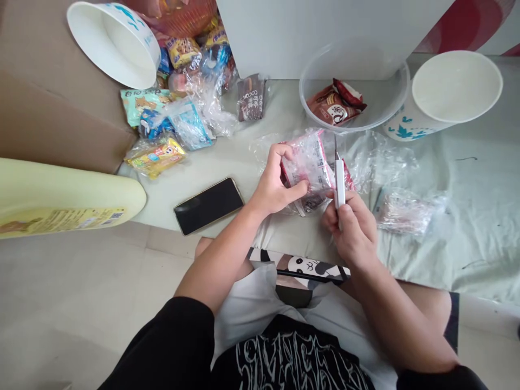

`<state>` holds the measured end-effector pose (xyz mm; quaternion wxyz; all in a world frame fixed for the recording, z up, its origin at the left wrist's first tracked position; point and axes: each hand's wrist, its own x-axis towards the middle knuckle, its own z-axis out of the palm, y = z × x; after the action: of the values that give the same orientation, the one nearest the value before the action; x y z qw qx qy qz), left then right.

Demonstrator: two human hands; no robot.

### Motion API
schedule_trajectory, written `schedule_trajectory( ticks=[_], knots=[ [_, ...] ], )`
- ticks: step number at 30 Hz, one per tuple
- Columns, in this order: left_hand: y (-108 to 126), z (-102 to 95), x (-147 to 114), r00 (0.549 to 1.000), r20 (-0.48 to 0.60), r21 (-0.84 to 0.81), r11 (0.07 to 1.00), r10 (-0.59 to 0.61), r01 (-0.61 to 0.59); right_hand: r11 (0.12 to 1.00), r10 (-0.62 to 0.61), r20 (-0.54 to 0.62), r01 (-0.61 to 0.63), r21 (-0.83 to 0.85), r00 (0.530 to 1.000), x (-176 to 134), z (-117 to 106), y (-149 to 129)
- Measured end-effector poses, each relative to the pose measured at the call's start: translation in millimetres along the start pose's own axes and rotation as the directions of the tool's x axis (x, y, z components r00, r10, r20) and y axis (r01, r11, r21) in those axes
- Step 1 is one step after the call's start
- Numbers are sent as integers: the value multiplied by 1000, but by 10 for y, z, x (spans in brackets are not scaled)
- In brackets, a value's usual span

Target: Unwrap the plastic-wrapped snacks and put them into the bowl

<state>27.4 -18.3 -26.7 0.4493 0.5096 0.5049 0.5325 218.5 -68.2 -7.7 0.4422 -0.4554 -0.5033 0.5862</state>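
Observation:
My left hand [274, 181] grips a pink and clear plastic snack packet [306, 162], thumb on its near side and fingers curled over its left edge. In my right hand [353, 225] is a white-handled utility knife [339, 181], its thin blade pointing away from me, just right of the packet. Whether the blade touches the plastic I cannot tell. Beneath and beside the packet lies crumpled clear wrapping [376, 160]. Beyond the hands stands a clear plastic bowl [390, 111] holding brown and red snack packets [333, 105].
A black phone [209, 206] lies left of my hands. Several wrapped snacks [156, 157] are heaped at the back left, near a tipped white paper bucket [111, 46]. Another paper bucket [455, 92] stands at the back right. A clear-wrapped bundle [410, 208] lies on the right; a yellow bottle [69, 197] sits far left.

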Motion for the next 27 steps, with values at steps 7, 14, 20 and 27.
schedule_trajectory(
  ticks=[7, 14, 20, 27],
  knots=[
    [143, 6, 4, 994, 34, 158, 981, 108, -112, 995, 52, 77, -44, -94, 996, 60, 10, -144],
    [172, -7, -26, 986, -2, 216, 963, 165, -161, 977, 112, 39, -102, -185, 993, 70, 38, -219],
    [87, -240, 156, 925, -363, -79, 986, 108, -147, 949, 202, 81, -175, -261, 976, 80, -19, -161],
    [73, -593, 292, 865, -483, -414, 906, -138, -87, 865, -35, 17, 39, -501, 999, 42, -171, -272]
  ],
)
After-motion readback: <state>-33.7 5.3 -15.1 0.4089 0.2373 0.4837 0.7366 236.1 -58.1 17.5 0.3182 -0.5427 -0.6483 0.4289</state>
